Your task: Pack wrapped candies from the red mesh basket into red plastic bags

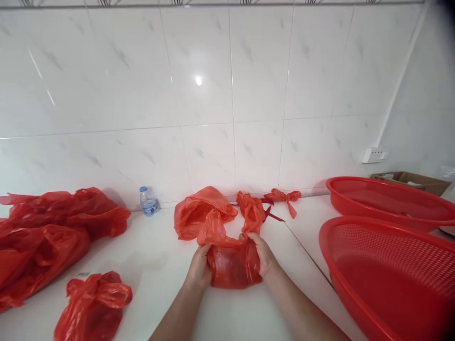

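Note:
Between my two hands is a red plastic bag, its lower part bulging around contents I cannot make out. My left hand grips the bag's left side, thumb on top. On the opposite side, my right hand has its fingers closed on the bag's upper right edge. The bag's loose handles spread away from me toward the wall. Just behind it lies a puffed-up red plastic bag, and the two overlap, so where one ends is hard to tell.
Red bags are heaped at the left, with a tied red bag nearer me. A small water bottle stands by the tiled wall. Knotted red scraps lie behind my hands. Two red plastic baskets and a cardboard box occupy the right.

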{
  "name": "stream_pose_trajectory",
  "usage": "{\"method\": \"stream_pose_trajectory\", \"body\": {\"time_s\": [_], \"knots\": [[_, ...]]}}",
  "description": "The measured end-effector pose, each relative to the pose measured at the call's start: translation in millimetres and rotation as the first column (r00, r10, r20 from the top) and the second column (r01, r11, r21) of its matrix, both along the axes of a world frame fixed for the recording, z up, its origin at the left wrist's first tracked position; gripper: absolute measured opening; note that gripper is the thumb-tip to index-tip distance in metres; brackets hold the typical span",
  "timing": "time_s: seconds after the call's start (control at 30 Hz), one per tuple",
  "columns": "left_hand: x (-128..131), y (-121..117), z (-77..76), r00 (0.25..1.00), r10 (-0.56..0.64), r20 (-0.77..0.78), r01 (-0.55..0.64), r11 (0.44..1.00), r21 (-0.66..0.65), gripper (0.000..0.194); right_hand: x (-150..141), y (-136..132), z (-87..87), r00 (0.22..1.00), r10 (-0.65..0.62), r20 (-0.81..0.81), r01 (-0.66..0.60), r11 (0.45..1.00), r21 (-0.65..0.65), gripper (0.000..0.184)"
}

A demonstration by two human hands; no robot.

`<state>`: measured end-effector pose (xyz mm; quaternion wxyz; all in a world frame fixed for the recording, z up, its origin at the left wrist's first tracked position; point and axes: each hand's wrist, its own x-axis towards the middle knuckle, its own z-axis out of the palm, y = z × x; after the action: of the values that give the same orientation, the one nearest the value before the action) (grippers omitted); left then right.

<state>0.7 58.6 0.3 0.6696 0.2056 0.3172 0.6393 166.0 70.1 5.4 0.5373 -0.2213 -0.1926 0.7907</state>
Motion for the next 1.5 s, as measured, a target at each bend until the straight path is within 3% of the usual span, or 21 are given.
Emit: {"method": "stream_pose_trajectory", "body": {"time_s": [0.1, 0.2, 0.33, 0.47, 0.53, 0.6, 0.77, 0.87, 0.97, 1.13, 1.23, 1.3, 1.37, 1.5], "knots": [[-0.8, 0.9, -8.2, 0.999, -0.043, 0.022, 0.043, 0.999, 0.002, 0.011, 0.1, 0.0, -6.7, 0.999, -0.030, 0.044, 0.027, 0.998, 0.057, 0.022], [-3.0, -3.4, -5.8, 0.985, -0.172, 0.031, 0.167, 0.978, 0.129, 0.025, 1.7, 0.3, -9.7, 0.988, -0.024, 0.153, 0.000, 0.987, 0.159, 0.036], [-0.8, -8.2, -1.1, 0.968, -0.239, -0.070, 0.249, 0.949, 0.192, 0.035, 3.7, 2.1, -12.5, 0.990, 0.051, 0.133, -0.072, 0.985, 0.159, 0.023], [1.6, -6.3, -4.3, 0.983, -0.171, -0.063, 0.178, 0.975, 0.134, 0.030, 5.8, 3.6, -13.1, 0.997, 0.063, -0.052, -0.056, 0.989, 0.133, 0.016], [1.3, -4.5, -7.0, 0.993, -0.109, -0.042, 0.113, 0.989, 0.095, 0.023, 5.2, 2.9, -11.9, 0.995, 0.067, -0.070, -0.055, 0.985, 0.162, 0.014], [0.7, -3.5, -8.7, 0.997, -0.061, -0.040, 0.063, 0.996, 0.063, 0.019, 2.8, 0.6, -9.6, 0.994, 0.108, -0.014, -0.102, 0.968, 0.229, 0.011], [0.9, -5.4, -8.2, 0.997, -0.073, -0.022, 0.074, 0.997, 0.033, 0.023, -3.6, -5.0, -3.0, 0.990, 0.110, 0.084, -0.127, 0.962, 0.240, 0.051], [1.5, -6.7, -8.4, 0.993, -0.114, -0.020, 0.115, 0.992, 0.051, 0.026, -3.6, -4.8, -1.7, 0.979, 0.100, 0.175, -0.131, 0.976, 0.172, 0.047], [1.8, -7.2, -10.0, 0.995, -0.094, -0.032, 0.096, 0.993, 0.069, 0.023, -1.8, -3.8, -2.3, 0.958, 0.091, 0.270, -0.152, 0.965, 0.215, 0.038], [3.8, -12.1, -4.5, 0.986, -0.139, -0.087, 0.149, 0.981, 0.123, 0.021, -3.1, -6.9, -0.5, 0.909, 0.088, 0.408, -0.237, 0.914, 0.331, 0.067], [7.8, -16.7, 2.8, 0.958, -0.230, -0.170, 0.258, 0.951, 0.168, 0.024, -7.8, -10.0, 0.6, 0.896, 0.106, 0.431, -0.287, 0.879, 0.382, 0.061], [10.6, -18.6, 5.5, 0.939, -0.257, -0.231, 0.300, 0.937, 0.179, 0.029, -10.6, -10.0, -1.2, 0.907, 0.104, 0.409, -0.277, 0.877, 0.392, 0.047], [12.3, -19.4, 5.3, 0.936, -0.229, -0.266, 0.285, 0.939, 0.192, 0.039, -12.0, -8.0, -4.7, 0.925, 0.082, 0.372, -0.224, 0.907, 0.357, 0.033], [11.9, -20.5, 1.4, 0.939, -0.121, -0.322, 0.196, 0.958, 0.211, 0.071, -10.8, -2.6, -10.1, 0.945, 0.006, 0.328, -0.098, 0.959, 0.267, 0.030]]}}
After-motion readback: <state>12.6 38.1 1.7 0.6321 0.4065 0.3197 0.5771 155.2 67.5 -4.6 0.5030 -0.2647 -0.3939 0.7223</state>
